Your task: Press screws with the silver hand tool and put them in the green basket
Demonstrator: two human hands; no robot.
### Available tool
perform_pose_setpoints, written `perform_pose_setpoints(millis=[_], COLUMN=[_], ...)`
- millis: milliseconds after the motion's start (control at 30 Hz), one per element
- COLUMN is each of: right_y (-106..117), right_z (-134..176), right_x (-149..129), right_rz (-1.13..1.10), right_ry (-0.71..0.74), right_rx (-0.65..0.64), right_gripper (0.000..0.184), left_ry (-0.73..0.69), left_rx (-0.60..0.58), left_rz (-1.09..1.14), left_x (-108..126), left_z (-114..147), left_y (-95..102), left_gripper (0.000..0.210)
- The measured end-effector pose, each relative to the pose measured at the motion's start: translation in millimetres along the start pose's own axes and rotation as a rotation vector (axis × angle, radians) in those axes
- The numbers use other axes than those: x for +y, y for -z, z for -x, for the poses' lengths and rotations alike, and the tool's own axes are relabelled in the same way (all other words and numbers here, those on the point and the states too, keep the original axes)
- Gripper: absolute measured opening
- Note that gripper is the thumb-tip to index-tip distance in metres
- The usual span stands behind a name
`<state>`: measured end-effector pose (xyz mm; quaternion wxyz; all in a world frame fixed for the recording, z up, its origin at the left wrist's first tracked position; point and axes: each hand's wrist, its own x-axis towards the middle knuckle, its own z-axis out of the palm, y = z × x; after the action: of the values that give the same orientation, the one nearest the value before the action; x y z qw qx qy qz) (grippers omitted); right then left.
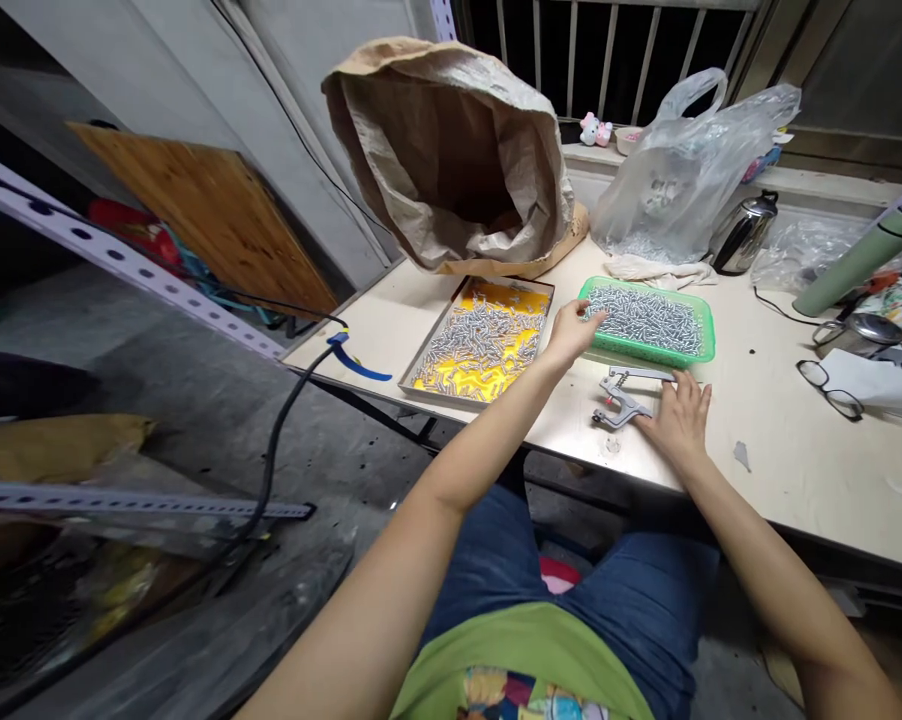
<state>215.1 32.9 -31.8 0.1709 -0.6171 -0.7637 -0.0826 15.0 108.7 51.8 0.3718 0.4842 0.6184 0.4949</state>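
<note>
My left hand [572, 332] is at the left rim of a green plastic basket [710, 335], its fingers slightly apart near a heap of small silver metal pins [646, 318]. Nothing shows between those fingers. My right hand [680, 415] grips the handles of a grey hand plier [627, 405] with a spring and a small red part, its jaws pointing left just above the table. Left of the basket, a shallow tray [472, 397] with a yellow bottom holds many similar silver pins, scattered and piled. My left forearm passes over the tray's right corner.
Behind the tray, a large brown paper sack [451, 150] gapes open. A clear plastic bag [668, 180], a steel kettle [747, 230], a green cylinder [860, 265] and eyeglasses [830, 388] are toward the right. A black cable [275, 450] hangs by the table's left edge.
</note>
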Motion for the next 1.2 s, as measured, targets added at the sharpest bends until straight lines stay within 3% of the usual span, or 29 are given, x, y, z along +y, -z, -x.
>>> perform_pose_setpoints(millis=[100,200,333,400,467,533,633,767,833,933,1033,1100,1200], right_y=[-3,-6,-8,-8,-8,-8,-9,-8,-8,-7,-6,-4,-1], right_z=[0,0,0,-1,-1,0,0,0,0,0,0,0,1], right_x=[3,5,4,3,2,3,3,3,3,2,0,-2,-7], right_rz=[-0.016,-0.037,-0.055,-0.057,-0.059,-0.059,-0.053,-0.055,-0.064,-0.068,-0.046,-0.028,-0.008], right_ry=[0.006,0.031,0.049,0.038,0.029,0.029,0.038,0.026,0.014,0.019,0.049,0.065,0.076], right_rx=[0.027,0.050,0.048,0.047,0.052,0.055,0.046,0.039,0.044,0.057,0.057,0.058,0.073], right_gripper=[0.069,0.064,0.059,0.060,0.059,0.058,0.057,0.058,0.059,0.060,0.062,0.063,0.065], left_ry=[-0.111,-0.132,-0.053,0.008,0.062,0.085,0.075,0.096,0.109,0.044,0.029,0.100,0.225], left_rx=[-0.021,0.036,0.260,0.300,0.224,0.052,-0.190,-0.319,-0.308,-0.121,-0.011,-0.093,-0.271], left_rz=[-0.081,-0.206,-0.432,-0.570,-0.693,-0.774,-0.844,-1.020,-1.070,-0.875,-0.382,-0.067,0.157], left_x=[-21,-46,-71,-78,-83,-85,-86,-82,-79,-73,-68,-66,-66], left_z=[30,57,61,53,44,34,20,5,5,15,35,51,71], left_y=[26.4,69.6,139.9,170.8,192.6,203.7,205.0,199.4,198.2,190.5,161.4,128.3,71.4], left_gripper=[0.023,0.015,0.015,0.016,0.016,0.017,0.018,0.022,0.025,0.018,0.005,0.012,0.012])
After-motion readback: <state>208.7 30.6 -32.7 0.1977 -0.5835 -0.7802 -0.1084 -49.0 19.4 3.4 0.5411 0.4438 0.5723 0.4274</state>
